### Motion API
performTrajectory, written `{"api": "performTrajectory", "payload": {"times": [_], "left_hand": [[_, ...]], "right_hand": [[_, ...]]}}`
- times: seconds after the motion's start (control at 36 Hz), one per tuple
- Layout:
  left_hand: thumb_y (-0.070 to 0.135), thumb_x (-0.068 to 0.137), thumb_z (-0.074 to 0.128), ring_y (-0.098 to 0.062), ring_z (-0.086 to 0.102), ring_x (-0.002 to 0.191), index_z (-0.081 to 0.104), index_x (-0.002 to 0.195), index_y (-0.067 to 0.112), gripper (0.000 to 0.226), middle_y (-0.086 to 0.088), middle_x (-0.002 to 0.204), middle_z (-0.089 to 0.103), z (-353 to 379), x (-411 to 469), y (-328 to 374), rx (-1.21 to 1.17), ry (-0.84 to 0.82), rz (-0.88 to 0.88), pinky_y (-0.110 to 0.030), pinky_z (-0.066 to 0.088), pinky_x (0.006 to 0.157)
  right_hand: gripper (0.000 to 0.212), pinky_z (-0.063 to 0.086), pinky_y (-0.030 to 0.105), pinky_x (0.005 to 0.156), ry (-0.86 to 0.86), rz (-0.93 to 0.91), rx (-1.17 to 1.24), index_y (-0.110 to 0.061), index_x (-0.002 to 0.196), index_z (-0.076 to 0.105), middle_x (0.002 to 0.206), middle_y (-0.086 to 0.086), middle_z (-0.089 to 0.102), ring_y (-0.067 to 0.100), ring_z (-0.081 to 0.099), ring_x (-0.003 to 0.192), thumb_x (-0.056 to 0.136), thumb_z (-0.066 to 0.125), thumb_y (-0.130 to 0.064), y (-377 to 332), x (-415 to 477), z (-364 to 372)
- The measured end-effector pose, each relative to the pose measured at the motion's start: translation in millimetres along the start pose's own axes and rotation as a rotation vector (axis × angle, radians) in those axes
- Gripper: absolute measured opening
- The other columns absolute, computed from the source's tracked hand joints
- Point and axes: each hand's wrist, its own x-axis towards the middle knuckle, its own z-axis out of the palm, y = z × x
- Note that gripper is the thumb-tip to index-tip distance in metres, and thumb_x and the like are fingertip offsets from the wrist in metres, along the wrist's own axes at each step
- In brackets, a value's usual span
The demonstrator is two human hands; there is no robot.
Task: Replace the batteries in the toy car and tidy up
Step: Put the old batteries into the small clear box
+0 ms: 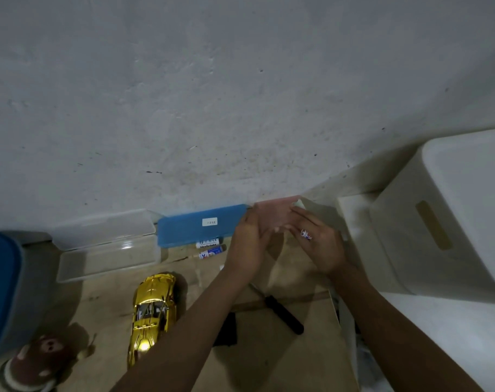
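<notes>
tidy-up, we reckon: left hand [249, 244], right hand [322, 244] on pink case [274, 212], fingers straight, clamping nothing. car [153, 306] well left of our fingers, nearer us; batteries [211, 249] just left. next: grip the case.

Your table [105, 304] is a tan wooden top set against the wall. Along its far edge you have a clear case [108, 250] lying open at the left, a blue case [189, 230] just beside it, and a pink case [274, 213] further right. Two batteries [211, 248] lie side by side just in front of the blue case. Nearer you, left of centre, the gold toy car [153, 309] stands on its wheels. To its right lie a black-handled screwdriver [286, 314] and a flat black piece [226, 329]. A plush toy [34, 363] sits at the near left.
</notes>
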Motion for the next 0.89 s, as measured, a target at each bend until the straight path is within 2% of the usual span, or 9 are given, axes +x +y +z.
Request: {"api": "performTrajectory", "payload": {"times": [0.06, 0.17, 0.28, 0.33, 0.47, 0.64, 0.72, 0.81, 0.89], "left_hand": [[0.025, 0.093, 0.057, -0.017, 0.057, 0.107, 0.049, 0.13, 0.01, 0.04, -0.005, 0.118, 0.061, 2.9, -2.2, -0.4, -0.063, 0.046, -0.025, -0.025, 0.046, 0.092], [0.025, 0.095, 0.052, -0.01, 0.061, 0.09, 0.053, 0.119, 0.014, 0.026, 0.0, 0.101, 0.064, 13.1, -9.1, 5.1, -0.168, 0.091, -0.064, -0.022, 0.049, 0.079], [0.028, 0.097, 0.049, -0.004, 0.058, 0.093, 0.047, 0.129, 0.018, 0.034, 0.002, 0.104, 0.062, 23.0, -13.6, 5.7, -0.255, 0.126, -0.135, -0.015, 0.048, 0.084], [0.028, 0.096, 0.051, -0.006, 0.059, 0.093, 0.045, 0.133, 0.018, 0.038, 0.0, 0.103, 0.063, 25.1, -13.0, 4.6, -0.233, 0.133, -0.125, -0.02, 0.05, 0.085], [0.029, 0.092, 0.058, -0.013, 0.061, 0.102, 0.047, 0.136, 0.017, 0.046, -0.002, 0.114, 0.066, 26.0, -12.3, 3.3, -0.293, 0.153, -0.173, -0.034, 0.052, 0.092], [0.017, 0.089, 0.063, -0.006, 0.062, 0.099, 0.054, 0.132, 0.014, 0.044, 0.01, 0.109, 0.065, 26.6, -15.4, 9.9, -0.437, 0.23, -0.228, -0.016, 0.05, 0.086], [0.015, 0.087, 0.065, -0.003, 0.061, 0.091, 0.059, 0.125, 0.015, 0.038, 0.012, 0.1, 0.066, 29.0, -18.6, 8.0, -0.447, 0.22, -0.238, -0.018, 0.05, 0.082], [0.014, 0.087, 0.065, 0.008, 0.061, 0.084, 0.054, 0.131, 0.013, 0.046, 0.017, 0.098, 0.066, 31.4, -21.7, 8.5, -0.443, 0.215, -0.24, -0.007, 0.047, 0.076], [0.013, 0.087, 0.065, 0.012, 0.059, 0.082, 0.05, 0.134, 0.015, 0.049, 0.024, 0.096, 0.062, 30.9, -21.3, 10.5, -0.443, 0.212, -0.235, -0.004, 0.044, 0.075]], "right_hand": [[0.048, 0.056, 0.022, 0.056, 0.003, 0.004, -0.022, -0.015, 0.095, 0.074, 0.109, 0.003, 0.071, 0.017, 0.071, 0.069, 0.095, 0.039, -0.047, -0.4, 3.1, -0.6], [0.047, 0.056, 0.025, 0.055, -0.009, 0.031, -0.041, -0.016, 0.095, 0.074, 0.11, 0.0, 0.071, 0.019, 0.071, 0.068, 0.095, 0.04, -0.048, 0.4, 4.5, -1.1], [0.041, 0.059, 0.032, 0.059, -0.038, 0.038, 0.006, -0.013, 0.099, 0.072, 0.111, 0.005, 0.07, 0.023, 0.071, 0.071, 0.094, 0.044, -0.042, 1.3, 2.6, -1.5], [0.037, 0.059, 0.033, 0.06, -0.05, 0.049, 0.015, -0.012, 0.1, 0.071, 0.111, 0.006, 0.07, 0.024, 0.071, 0.073, 0.092, 0.048, -0.038, 0.9, 2.5, -2.5], [0.048, 0.06, 0.033, 0.062, -0.051, 0.06, 0.03, -0.009, 0.102, 0.071, 0.109, 0.008, 0.07, 0.024, 0.072, 0.075, 0.096, 0.038, -0.044, -3.9, 3.0, -5.7], [0.044, 0.059, 0.034, 0.074, -0.139, 0.12, 0.073, -0.006, 0.108, 0.069, 0.112, 0.01, 0.069, 0.024, 0.071, 0.084, 0.094, 0.044, -0.04, -3.6, 2.1, -7.1], [0.044, 0.057, 0.031, 0.079, -0.103, 0.183, 0.143, -0.005, 0.107, 0.068, 0.11, 0.011, 0.069, 0.023, 0.07, 0.089, 0.093, 0.045, -0.039, -11.0, 8.6, -11.8], [0.034, 0.055, 0.031, 0.077, -0.042, 0.266, 0.208, -0.007, 0.098, 0.069, 0.104, 0.007, 0.07, 0.021, 0.068, 0.089, 0.092, 0.048, -0.034, -19.6, 24.9, -19.0], [0.03, 0.049, 0.027, 0.085, -0.099, 0.303, 0.252, -0.007, 0.097, 0.07, 0.104, 0.006, 0.069, 0.019, 0.066, 0.094, 0.09, 0.053, -0.03, -20.6, 32.2, -27.0]]}}
